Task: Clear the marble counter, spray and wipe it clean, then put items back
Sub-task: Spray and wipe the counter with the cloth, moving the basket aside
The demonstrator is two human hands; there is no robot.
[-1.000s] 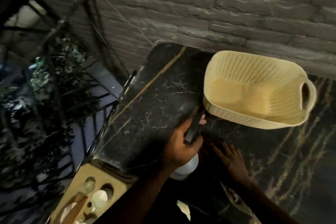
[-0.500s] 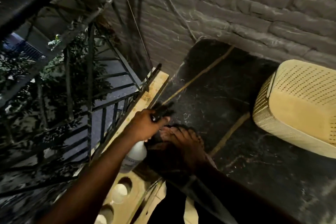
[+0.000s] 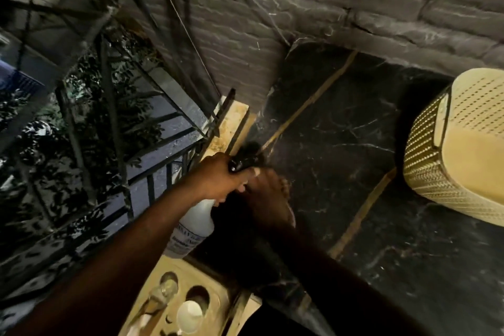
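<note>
Left hand (image 3: pixel 218 180) wrapped round spray bottle (image 3: pixel 195 224) neck, arm stretched toward 1 o'clock; right hand (image 3: pixel 268 196) flat, fingers spread, on marble counter (image 3: pixel 354 150). Cream basket (image 3: pixel 458 144) at 3 o'clock.

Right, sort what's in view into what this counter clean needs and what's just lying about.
Needed for the job:
- spray bottle, gripped by the left hand
- right hand, resting on the counter
- marble counter
- basket, standing on the counter, still to be dealt with

Just lying about:
- wooden holder with holes below the counter's corner
- railing
- brick wall
</note>
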